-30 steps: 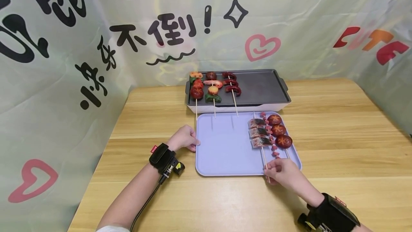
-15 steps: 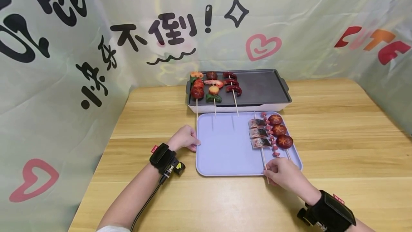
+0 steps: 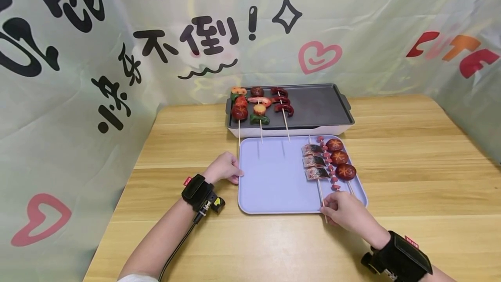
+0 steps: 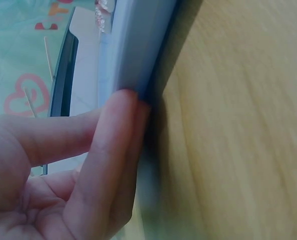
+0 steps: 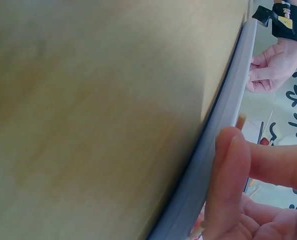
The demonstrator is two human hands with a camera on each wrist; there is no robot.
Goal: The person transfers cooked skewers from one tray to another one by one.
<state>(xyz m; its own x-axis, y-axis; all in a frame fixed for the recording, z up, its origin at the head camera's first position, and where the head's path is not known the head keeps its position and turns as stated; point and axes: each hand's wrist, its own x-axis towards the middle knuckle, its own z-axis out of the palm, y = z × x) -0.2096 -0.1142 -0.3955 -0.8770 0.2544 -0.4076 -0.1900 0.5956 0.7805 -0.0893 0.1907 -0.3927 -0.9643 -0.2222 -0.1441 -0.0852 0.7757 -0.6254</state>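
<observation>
My left hand (image 3: pixel 224 169) pinches the left rim of a lavender tray (image 3: pixel 270 190) between thumb and fingers; the left wrist view shows the fingertips (image 4: pixel 121 102) at that rim. At the tray's front right, my right hand (image 3: pixel 346 211) pinches the wooden stick of a fish skewer (image 3: pixel 316 173), whose silvery-dark chunks lie on the tray. In the right wrist view the stick's end (image 5: pixel 241 121) pokes out beyond the fingers. Beside it lie a skewer of small pink-red pieces (image 3: pixel 329 169) and a mushroom skewer (image 3: pixel 339 158); my right hand partly hides their lower ends.
Behind the tray stands a dark grill pan (image 3: pixel 313 105) on a pale base. Its left half carries a mixed vegetable skewer (image 3: pixel 239 104), a shrimp skewer (image 3: pixel 260 102) and a dark red sausage skewer (image 3: pixel 282 101), sticks overhanging the front. A printed cloth (image 3: pixel 360 21) hangs behind the wooden table (image 3: pixel 176 142).
My right wrist has shifted very slightly left since one second ago. Both hands keep their grips, and the tray and skewers stay where they were.
</observation>
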